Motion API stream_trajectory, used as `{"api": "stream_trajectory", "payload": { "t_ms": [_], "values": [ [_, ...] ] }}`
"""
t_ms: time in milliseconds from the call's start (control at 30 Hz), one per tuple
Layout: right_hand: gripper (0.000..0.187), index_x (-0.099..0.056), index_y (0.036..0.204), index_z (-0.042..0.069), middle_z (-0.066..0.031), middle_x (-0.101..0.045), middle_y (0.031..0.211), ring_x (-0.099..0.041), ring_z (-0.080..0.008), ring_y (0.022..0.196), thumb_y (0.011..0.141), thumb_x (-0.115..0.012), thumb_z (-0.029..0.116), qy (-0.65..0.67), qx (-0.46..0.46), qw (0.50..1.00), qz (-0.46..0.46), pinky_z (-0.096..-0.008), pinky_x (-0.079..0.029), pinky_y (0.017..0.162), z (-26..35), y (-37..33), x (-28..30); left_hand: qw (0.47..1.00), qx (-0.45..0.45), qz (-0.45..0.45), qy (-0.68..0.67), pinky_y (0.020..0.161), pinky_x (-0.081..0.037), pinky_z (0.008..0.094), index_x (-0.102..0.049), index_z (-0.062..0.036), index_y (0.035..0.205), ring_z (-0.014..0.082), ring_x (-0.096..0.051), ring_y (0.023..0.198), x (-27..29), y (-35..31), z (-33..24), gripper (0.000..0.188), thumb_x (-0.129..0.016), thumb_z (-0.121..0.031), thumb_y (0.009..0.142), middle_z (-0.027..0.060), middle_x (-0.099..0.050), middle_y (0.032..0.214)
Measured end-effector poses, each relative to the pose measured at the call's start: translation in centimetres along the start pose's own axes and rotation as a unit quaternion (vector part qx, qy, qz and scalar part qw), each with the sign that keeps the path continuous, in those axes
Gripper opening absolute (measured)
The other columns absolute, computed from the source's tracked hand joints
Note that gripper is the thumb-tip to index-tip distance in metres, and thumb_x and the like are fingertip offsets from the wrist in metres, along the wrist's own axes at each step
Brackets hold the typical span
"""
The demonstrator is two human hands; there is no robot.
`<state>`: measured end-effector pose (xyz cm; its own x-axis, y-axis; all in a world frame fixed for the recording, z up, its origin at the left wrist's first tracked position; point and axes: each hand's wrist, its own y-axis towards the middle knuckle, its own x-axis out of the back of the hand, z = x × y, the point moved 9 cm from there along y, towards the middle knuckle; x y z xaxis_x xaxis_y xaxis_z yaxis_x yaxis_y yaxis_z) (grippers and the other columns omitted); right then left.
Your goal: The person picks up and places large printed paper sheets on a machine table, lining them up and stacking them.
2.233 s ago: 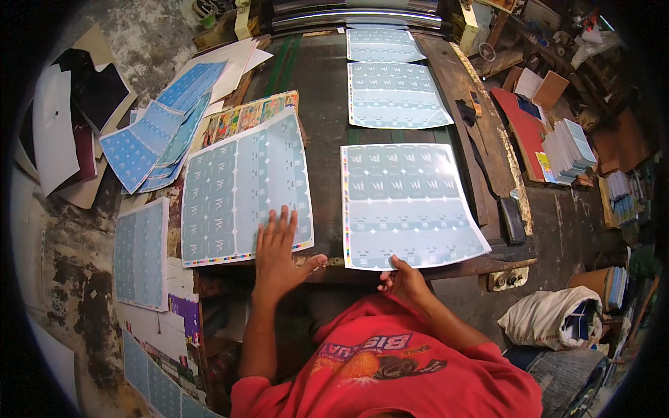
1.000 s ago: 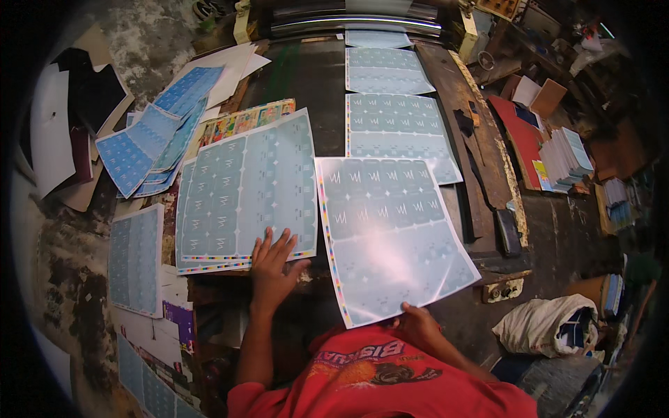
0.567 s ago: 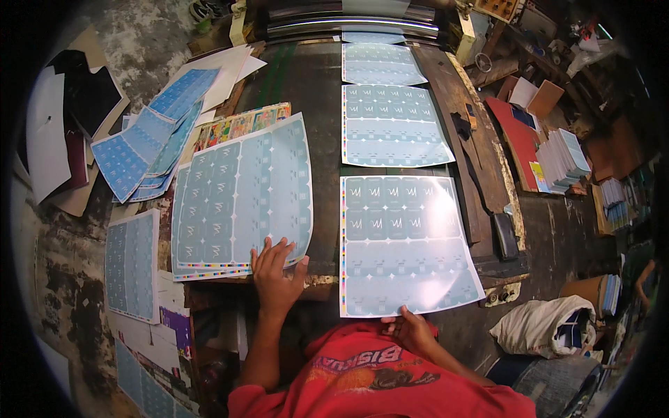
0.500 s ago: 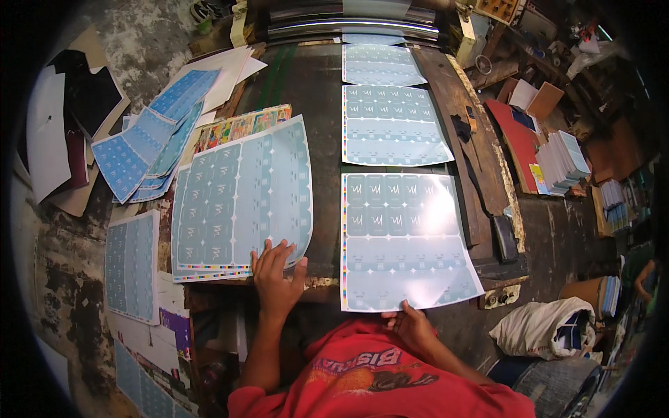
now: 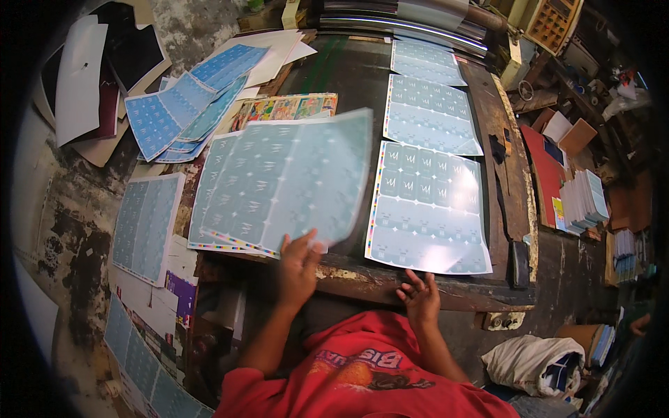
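Observation:
On the left of the bench lies a stack of pale blue-grey printed sheets (image 5: 197,209). Its top sheet (image 5: 293,174) is blurred, with its far right corner raised. My left hand (image 5: 300,268) has its fingers closed at that sheet's near edge; the grip is partly hidden. To the right, a column of similar sheets runs toward the rollers, and the nearest printed sheet (image 5: 425,240) shines with glare. My right hand (image 5: 420,298) is just below its near edge, palm up, fingers parted and nothing held.
Metal rollers (image 5: 404,26) span the bench's far end. Bluer printed sheets (image 5: 171,111) fan out at far left, above a thick sheet stack (image 5: 148,226). A dark block (image 5: 519,265) lies along the bench's right side. Paper bundles (image 5: 582,202) and a white sack (image 5: 533,366) are farther right.
The left top sheet has shifted right and its far corner lifted. My right fingers have opened from a sheet's near edge. The view has swung left.

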<state>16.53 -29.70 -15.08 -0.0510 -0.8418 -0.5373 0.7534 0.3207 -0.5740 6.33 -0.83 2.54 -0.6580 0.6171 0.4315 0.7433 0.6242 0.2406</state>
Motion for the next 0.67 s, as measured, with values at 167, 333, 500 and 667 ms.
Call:
{"api": "stream_trajectory", "payload": {
  "t_ms": [167,333,500,667],
  "values": [
    [0.065,-0.031,0.145,0.01,-0.0152,-0.055,0.128,-0.063,-0.0222,0.095,0.095,-0.051,0.046,-0.002,-0.038,0.99,0.137,-0.0422,-0.053,0.082,3.0,-1.7,-3.0,0.946,-0.142,0.29,0.003,0.116,-0.011,0.058,-0.072,-0.0162,0.092,0.0267,-0.056,0.123,-4.3,-4.0,-3.6,0.016,-0.062,-0.029,0.092,-0.0007,-0.071,0.108],
    [0.05,-0.044,0.127,-0.001,-0.012,-0.059,0.11,-0.062,-0.0215,0.084,0.088,-0.063,0.023,-0.058,-0.027,0.99,0.124,-0.0357,-0.053,0.068,4.2,-0.9,-0.8,0.889,-0.241,0.36,0.145,0.115,-0.01,0.0618,-0.059,-0.0201,0.131,0.0331,-0.025,0.145,-5.5,-5.8,-5.8,0.059,-0.064,-0.055,0.084,0.0059,-0.046,0.147],
    [0.041,-0.047,0.121,-0.002,-0.0115,-0.061,0.097,-0.061,-0.0212,0.071,0.087,-0.064,0.016,-0.064,-0.051,0.994,0.077,-0.0302,-0.048,0.052,2.2,-0.7,2.8,0.92,-0.157,0.193,0.302,0.116,-0.011,0.0573,-0.027,-0.0033,0.149,0.041,-0.012,0.146,-1.4,1.9,-2.3,0.112,-0.061,-0.076,0.071,0.018,-0.021,0.157],
    [0.065,-0.033,0.142,0.008,-0.0178,-0.062,0.102,-0.062,-0.0241,0.066,0.087,-0.067,0.018,-0.101,-0.06,0.987,0.107,-0.0345,-0.053,0.058,0.4,-3.1,3.9,0.874,-0.109,0.261,0.395,0.118,-0.006,0.0549,-0.022,-0.0063,0.152,0.0361,-0.008,0.148,-2.8,0.2,1.8,0.11,-0.045,-0.083,0.077,0.0157,-0.017,0.159]
  ]
}}
